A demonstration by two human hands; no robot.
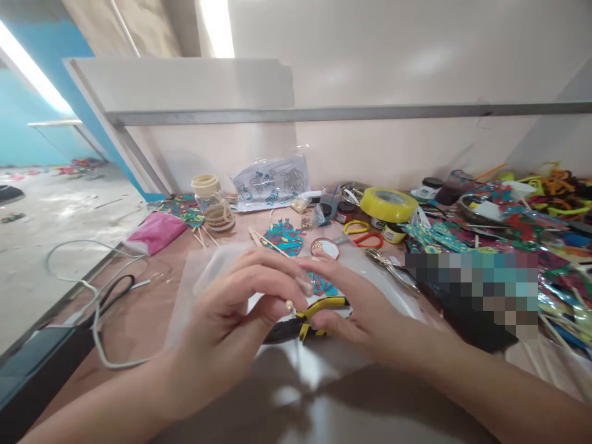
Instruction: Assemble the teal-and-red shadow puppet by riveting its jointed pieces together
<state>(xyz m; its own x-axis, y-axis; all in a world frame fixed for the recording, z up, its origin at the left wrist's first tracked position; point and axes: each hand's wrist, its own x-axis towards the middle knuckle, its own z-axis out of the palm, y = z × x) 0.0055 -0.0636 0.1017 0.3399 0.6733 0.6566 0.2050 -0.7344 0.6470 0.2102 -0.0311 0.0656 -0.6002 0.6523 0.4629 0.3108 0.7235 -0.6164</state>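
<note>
Between the thumb and index finger of my left hand [250, 302] is a small gold bead-like piece [289, 306]. My right hand [351, 296] is just to the right, thumb and fingers apart, its blurred fingertips close to the left fingers. Beneath both hands lie pliers with yellow and black handles [324, 304], partly hidden. Behind the hands, a turquoise and red patterned piece [283, 238] rests by a thin wooden stick. Next to it sits a small round dish [325, 248] holding gold bits. Another turquoise piece [322, 284] shows between my hands.
A clear jar [213, 203] and a pink pouch [157, 232] stand at the back left. Yellow tape [388, 204], scissors with orange handles [369, 240] and metal pliers [393, 269] are at the right. A white cable [96, 320] runs along the left edge.
</note>
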